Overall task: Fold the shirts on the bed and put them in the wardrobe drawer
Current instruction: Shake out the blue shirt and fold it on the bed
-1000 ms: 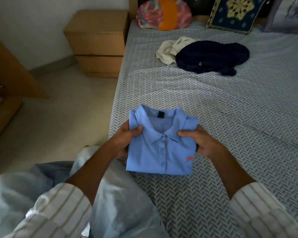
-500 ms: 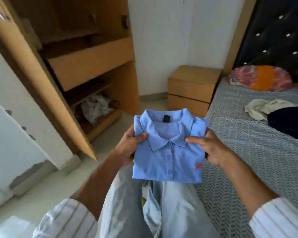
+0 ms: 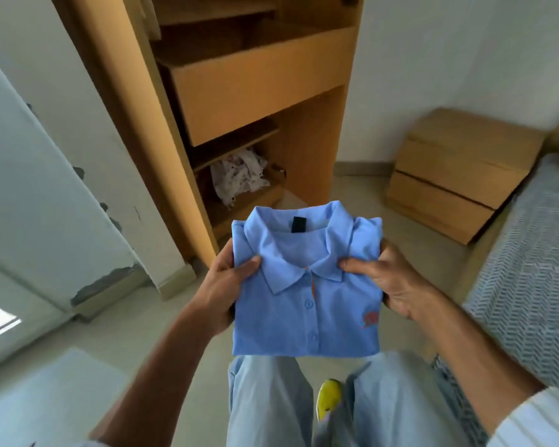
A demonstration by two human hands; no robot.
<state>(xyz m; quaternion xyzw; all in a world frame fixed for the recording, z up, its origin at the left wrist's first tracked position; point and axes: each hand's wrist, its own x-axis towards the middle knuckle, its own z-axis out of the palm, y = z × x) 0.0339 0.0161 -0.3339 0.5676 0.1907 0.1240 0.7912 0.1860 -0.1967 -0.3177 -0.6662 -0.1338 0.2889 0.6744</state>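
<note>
A folded light-blue polo shirt (image 3: 307, 304) is held in the air over my legs, collar facing away from me. My left hand (image 3: 226, 285) grips its left edge with the thumb on top. My right hand (image 3: 388, 282) grips its right edge the same way. Ahead stands the open wooden wardrobe (image 3: 136, 101), with its drawer (image 3: 259, 82) pulled out at about chest height. The bed (image 3: 530, 272) with its grey patterned sheet lies at the right edge of the view.
A crumpled white cloth (image 3: 239, 175) lies on the wardrobe's low shelf under the drawer. A wooden bedside cabinet (image 3: 459, 172) stands between wardrobe and bed. The wardrobe door (image 3: 46, 188) hangs open at the left. Bare floor lies between me and the wardrobe.
I have lifted the folded shirt off the bed and turned left from the bed toward the wardrobe. Both hands keep the same hold, and the drawer now lies straight ahead.
</note>
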